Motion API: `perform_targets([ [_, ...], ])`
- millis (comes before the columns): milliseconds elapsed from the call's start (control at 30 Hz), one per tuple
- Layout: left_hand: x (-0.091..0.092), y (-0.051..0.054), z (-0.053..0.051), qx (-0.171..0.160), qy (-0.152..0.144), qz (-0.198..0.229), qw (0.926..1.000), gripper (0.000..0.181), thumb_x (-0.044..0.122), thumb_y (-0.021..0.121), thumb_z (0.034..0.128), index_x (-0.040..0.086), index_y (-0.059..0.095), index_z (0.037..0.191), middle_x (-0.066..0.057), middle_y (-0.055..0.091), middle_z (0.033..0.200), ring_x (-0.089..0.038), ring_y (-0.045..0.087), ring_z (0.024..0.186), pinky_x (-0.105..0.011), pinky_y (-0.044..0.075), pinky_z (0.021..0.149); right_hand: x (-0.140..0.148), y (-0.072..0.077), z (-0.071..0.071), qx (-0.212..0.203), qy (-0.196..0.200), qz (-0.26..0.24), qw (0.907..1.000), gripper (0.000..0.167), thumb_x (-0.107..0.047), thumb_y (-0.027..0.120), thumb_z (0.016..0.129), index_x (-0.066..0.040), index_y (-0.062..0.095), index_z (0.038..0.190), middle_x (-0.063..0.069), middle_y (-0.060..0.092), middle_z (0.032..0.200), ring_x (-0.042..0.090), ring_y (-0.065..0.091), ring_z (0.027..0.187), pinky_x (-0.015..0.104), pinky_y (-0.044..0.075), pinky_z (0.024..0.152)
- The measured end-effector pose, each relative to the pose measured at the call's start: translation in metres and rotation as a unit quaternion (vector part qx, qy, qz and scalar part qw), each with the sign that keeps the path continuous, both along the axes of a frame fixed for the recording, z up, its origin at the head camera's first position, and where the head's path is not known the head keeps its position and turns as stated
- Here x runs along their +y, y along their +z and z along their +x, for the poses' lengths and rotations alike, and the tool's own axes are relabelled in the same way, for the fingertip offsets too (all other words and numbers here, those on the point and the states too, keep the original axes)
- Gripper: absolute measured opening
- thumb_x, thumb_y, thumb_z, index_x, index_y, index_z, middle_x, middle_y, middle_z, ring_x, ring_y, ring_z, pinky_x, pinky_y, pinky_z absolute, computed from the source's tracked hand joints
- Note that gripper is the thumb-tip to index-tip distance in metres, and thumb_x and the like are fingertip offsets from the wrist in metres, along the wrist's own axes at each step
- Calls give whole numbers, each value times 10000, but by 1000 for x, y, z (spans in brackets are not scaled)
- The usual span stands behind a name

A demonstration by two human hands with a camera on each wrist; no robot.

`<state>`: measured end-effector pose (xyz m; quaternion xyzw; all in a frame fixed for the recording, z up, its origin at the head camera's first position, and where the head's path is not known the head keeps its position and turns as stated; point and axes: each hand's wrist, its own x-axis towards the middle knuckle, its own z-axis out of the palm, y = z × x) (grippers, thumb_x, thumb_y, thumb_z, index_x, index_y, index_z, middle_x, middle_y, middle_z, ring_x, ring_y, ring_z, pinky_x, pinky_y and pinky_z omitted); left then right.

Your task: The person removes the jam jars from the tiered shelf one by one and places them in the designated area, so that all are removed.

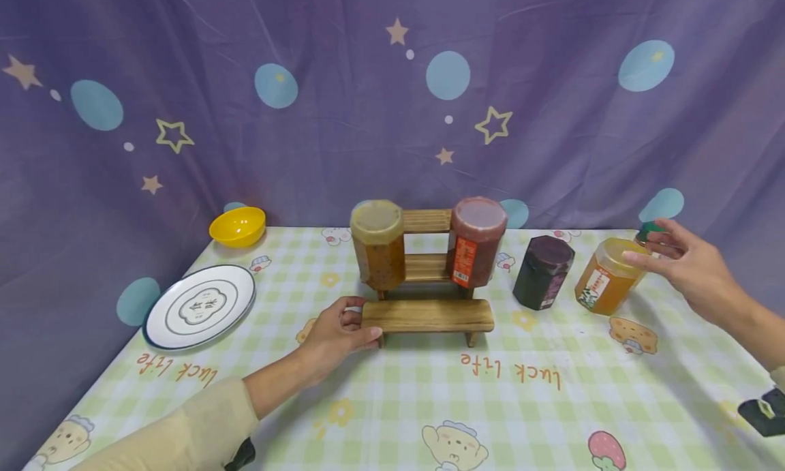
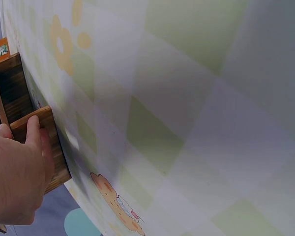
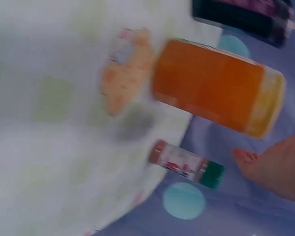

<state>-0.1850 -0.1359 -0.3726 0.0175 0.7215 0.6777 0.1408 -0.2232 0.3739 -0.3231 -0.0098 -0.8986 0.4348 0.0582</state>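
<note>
A small stepped wooden rack [image 1: 427, 315] stands mid-table, and my left hand [image 1: 334, 338] grips the left end of its low front step, thumb at the front and fingers behind. On the rack's higher part sit a jar of amber contents [image 1: 381, 256] at left and a dark red jar [image 1: 478, 249] at right. My right hand [image 1: 699, 266] hovers by the lid of a honey jar [image 1: 613, 283], fingers apart and holding nothing. In the right wrist view, a small green-capped bottle [image 3: 179, 161] lies close to the right fingertips; the hand mostly hides it in the head view.
A dark purple jar [image 1: 542, 273] stands between the rack and the honey jar. To the left are a white plate [image 1: 159, 324] with a dark rim and a yellow bowl [image 1: 238, 229] near the back edge. Behind the checked tablecloth [image 1: 392, 403] hangs a purple curtain [image 1: 343, 150].
</note>
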Motion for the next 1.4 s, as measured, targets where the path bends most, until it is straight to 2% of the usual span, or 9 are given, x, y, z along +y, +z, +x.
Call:
perform_targets([
  [100,0,1,0,19,14,13,10000,591,-47,694,846,-19,372,1340,-191,578,1071,-301,646,921,-396,584,881,-2,11,-2,133,-44,-2,9999,878,-380,626,935,-266,10,1548,245,170,1558,349,218,1425,352,259,1186],
  [200,0,0,0,52,13,22,10000,589,-53,693,844,-27,371,1337,-196,578,1068,-298,648,916,-398,586,877,-8,21,-4,192,69,-29,9998,813,-360,634,934,-344,90,1539,88,298,1534,168,304,1395,115,344,1072],
  [333,0,1,0,24,41,25,10000,586,-55,694,842,-16,378,1333,-195,576,1070,-305,647,923,-405,584,881,-20,33,-8,286,381,-236,9986,748,-296,647,935,-344,194,1529,-116,425,1344,-24,411,1198,17,409,818],
  [467,1,1,0,-40,56,-7,10000,584,-55,692,844,-3,380,1335,-191,576,1083,-309,645,938,-403,581,887,-37,42,-11,334,564,-324,9973,737,-284,662,926,-313,235,1526,-104,443,1329,-81,428,1132,6,415,771],
  [667,1,0,-1,-53,60,9,10000,586,-63,690,842,-4,378,1335,-192,575,1083,-301,646,931,-408,581,888,-72,54,-9,298,963,-407,9941,752,-266,688,910,-308,254,1522,45,410,1442,-12,443,1201,21,454,817],
  [933,1,0,0,-19,43,20,10000,587,-62,688,845,-9,373,1338,-197,577,1091,-297,645,933,-402,583,883,-114,72,-9,295,1503,-538,9867,782,-191,716,889,-247,264,1524,95,409,1460,188,414,1322,93,501,860],
  [1033,1,1,0,14,38,23,10000,590,-56,689,847,-23,368,1341,-202,576,1090,-296,646,928,-403,584,882,-127,75,-8,178,1712,-509,9838,806,-180,722,882,-246,247,1529,96,399,1471,263,400,1338,270,512,979],
  [1167,0,2,0,39,40,-18,10000,594,-49,690,849,-26,364,1345,-200,575,1086,-297,646,926,-404,582,886,-144,78,-10,84,1935,-622,9791,836,-180,739,865,-252,239,1531,106,381,1485,319,404,1332,529,431,1055],
  [1400,0,0,0,30,-7,-40,10000,594,-53,691,846,-14,368,1343,-181,573,1059,-291,646,913,-410,581,887,-170,84,-14,119,2160,-643,9742,855,-179,790,813,-216,298,1511,111,454,1415,261,469,1262,465,463,1037],
])
